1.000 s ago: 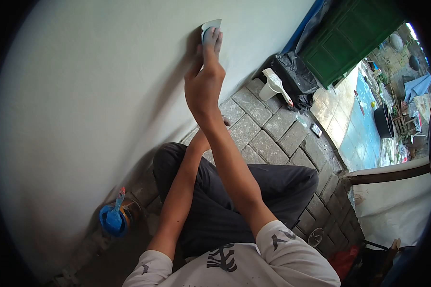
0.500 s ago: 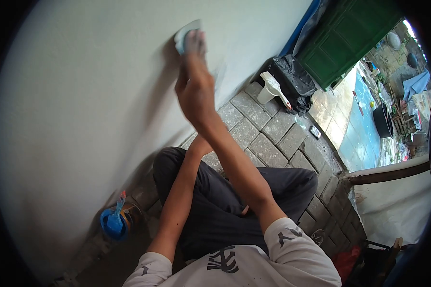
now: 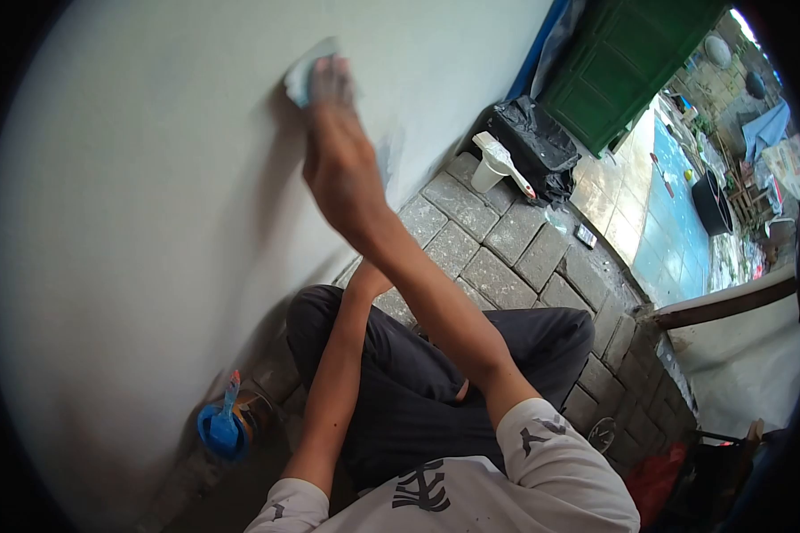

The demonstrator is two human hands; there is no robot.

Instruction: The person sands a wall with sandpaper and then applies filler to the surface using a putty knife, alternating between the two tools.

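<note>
My right hand (image 3: 333, 151) is stretched out to the pale wall (image 3: 151, 222) and presses a light blue pad (image 3: 300, 78) flat against it; the hand and pad are motion-blurred. My left arm reaches down across my dark-trousered knee (image 3: 400, 382). Its hand is hidden behind my right forearm. I am crouched close to the wall on grey paving blocks (image 3: 516, 258).
A blue tub with a blue brush in it (image 3: 222, 431) stands at the wall's foot by my leg. Farther along the wall are a white jug (image 3: 489, 169), a black bag (image 3: 533, 142) and a green door (image 3: 622, 62). A small dark flat object (image 3: 585, 235) lies on the pavers.
My right hand has slid the pad leftward along the wall over the last second. The view has shifted slightly with it.
</note>
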